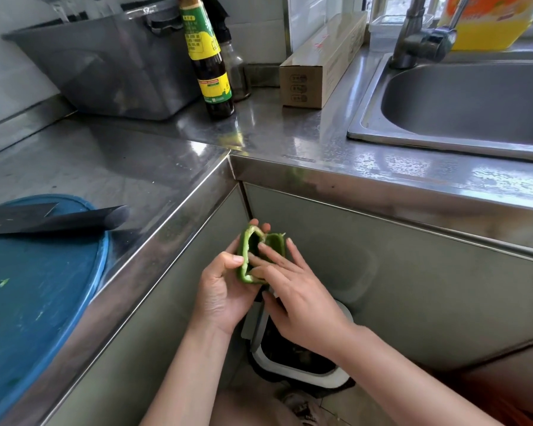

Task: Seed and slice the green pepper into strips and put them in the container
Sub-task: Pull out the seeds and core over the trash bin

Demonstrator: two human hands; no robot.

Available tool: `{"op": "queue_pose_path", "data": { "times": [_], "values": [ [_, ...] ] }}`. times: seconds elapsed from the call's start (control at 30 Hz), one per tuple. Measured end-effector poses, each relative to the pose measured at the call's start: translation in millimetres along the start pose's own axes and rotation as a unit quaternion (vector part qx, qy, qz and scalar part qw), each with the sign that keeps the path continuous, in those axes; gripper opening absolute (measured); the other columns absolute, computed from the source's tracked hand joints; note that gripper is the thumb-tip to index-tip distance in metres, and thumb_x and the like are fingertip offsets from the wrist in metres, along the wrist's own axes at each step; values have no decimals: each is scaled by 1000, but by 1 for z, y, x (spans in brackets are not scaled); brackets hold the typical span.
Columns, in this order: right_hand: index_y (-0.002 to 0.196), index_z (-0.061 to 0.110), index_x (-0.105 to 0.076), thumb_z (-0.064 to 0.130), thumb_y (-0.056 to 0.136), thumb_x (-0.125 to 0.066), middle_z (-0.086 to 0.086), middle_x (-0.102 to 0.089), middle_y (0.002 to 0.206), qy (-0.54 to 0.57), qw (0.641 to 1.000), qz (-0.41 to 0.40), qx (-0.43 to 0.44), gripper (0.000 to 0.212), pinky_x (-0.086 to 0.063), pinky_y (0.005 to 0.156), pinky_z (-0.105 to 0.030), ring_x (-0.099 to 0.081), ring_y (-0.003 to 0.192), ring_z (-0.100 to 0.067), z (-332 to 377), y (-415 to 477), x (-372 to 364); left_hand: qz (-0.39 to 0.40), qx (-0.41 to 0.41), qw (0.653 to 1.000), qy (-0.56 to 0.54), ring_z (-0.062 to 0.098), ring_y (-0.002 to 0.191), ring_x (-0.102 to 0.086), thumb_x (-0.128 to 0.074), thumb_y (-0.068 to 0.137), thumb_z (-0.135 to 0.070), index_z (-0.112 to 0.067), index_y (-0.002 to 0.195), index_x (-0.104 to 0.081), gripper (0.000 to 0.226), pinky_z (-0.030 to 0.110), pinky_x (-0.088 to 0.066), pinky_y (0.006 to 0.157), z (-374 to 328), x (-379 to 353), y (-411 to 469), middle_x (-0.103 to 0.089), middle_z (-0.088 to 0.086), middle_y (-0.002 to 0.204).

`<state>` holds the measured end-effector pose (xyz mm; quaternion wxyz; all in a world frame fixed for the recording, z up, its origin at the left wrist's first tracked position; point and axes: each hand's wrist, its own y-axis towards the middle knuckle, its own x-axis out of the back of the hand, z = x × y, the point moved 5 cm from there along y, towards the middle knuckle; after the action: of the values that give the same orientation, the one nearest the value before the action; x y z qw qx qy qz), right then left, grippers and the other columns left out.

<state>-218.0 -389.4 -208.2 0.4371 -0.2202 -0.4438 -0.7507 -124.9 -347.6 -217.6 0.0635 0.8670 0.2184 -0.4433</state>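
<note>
A cut-open green pepper (pixel 253 245) is held below the counter edge, over a white waste bin (pixel 293 370) on the floor. My left hand (pixel 225 290) grips the pepper from the left, thumb on its cut rim and fingers behind it. My right hand (pixel 293 296) reaches in from the right with straight fingers laid inside the pepper's hollow. A dark cleaver (pixel 53 219) lies flat on the blue cutting board (pixel 40 290) at the left, where a few green scraps lie. A lidded clear container (pixel 385 29) stands far back by the tap.
The steel counter (pixel 166 167) turns a corner here. A sink (pixel 462 103) with a tap (pixel 419 35) is at the right. At the back stand a grey tub (pixel 111 66), a sauce bottle (pixel 208 56), a spray bottle (pixel 234 69), a long cardboard box (pixel 317 59) and a yellow oil jug (pixel 486 23).
</note>
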Motion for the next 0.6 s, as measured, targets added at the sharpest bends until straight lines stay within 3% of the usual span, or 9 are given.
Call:
{"op": "queue_pose_path", "data": {
  "times": [0.07, 0.13, 0.23, 0.3, 0.4, 0.5, 0.6],
  "values": [
    [113, 9, -55, -4, 79, -58, -2, -66, 115, 52, 998, -33, -7, 36, -14, 120, -37, -52, 123, -14, -1, -1, 3, -10, -9, 1000, -5, 33, 107, -62, -73, 44, -7, -3, 124, -55, 83, 38, -54, 83, 1, -1, 3, -62, 15, 118],
    [108, 8, -57, 0, 83, -61, 0, -68, 103, 91, 994, -54, -22, 26, -24, 117, -31, -63, 102, -13, -3, -2, 4, -22, -12, 1000, -1, 32, 103, -64, -67, 44, -3, -2, 124, -54, 81, 37, -56, 79, 3, 1, 5, -64, 15, 115],
    [100, 13, -60, 5, 83, -66, 6, -67, 95, 130, 988, -54, -68, 19, -48, 92, -25, -63, 92, -9, -11, -1, 9, -35, -9, 999, 24, 29, 102, -64, -56, 52, -6, -3, 121, -55, 69, 35, -56, 80, 9, 7, 6, -63, 13, 116],
    [95, 18, -57, 5, 81, -68, 9, -66, 92, 129, 987, -33, -87, 22, -51, 77, -26, -60, 87, -7, -14, 2, 14, -30, -6, 998, 53, 29, 104, -63, -56, 54, -7, -3, 121, -55, 67, 34, -55, 82, 11, 8, 7, -62, 12, 118],
    [89, 24, -47, 4, 81, -67, 12, -61, 86, 148, 983, 25, -108, 30, -51, 73, -30, -59, 81, -7, -19, 8, 18, -16, -3, 997, 77, 32, 110, -58, -56, 57, -5, -4, 124, -54, 67, 38, -51, 92, 13, 11, 9, -60, 13, 122],
    [83, 25, -44, 3, 77, -71, 11, -58, 80, 170, 977, 48, -115, 35, -51, 72, -32, -58, 77, -9, -24, 13, 21, -13, 8, 995, 101, 33, 116, -51, -57, 58, -7, -5, 126, -53, 68, 43, -37, 104, 15, 15, 11, -58, 14, 125],
    [73, 26, -49, 3, 71, -78, 9, -61, 73, 186, 971, 11, -149, 36, -52, 68, -23, -61, 71, -8, -32, 14, 26, -38, 2, 992, 117, 28, 104, -58, -59, 57, -5, -2, 129, -49, 73, 38, -49, 90, 12, 17, 14, -60, 15, 116]
  ]
}}
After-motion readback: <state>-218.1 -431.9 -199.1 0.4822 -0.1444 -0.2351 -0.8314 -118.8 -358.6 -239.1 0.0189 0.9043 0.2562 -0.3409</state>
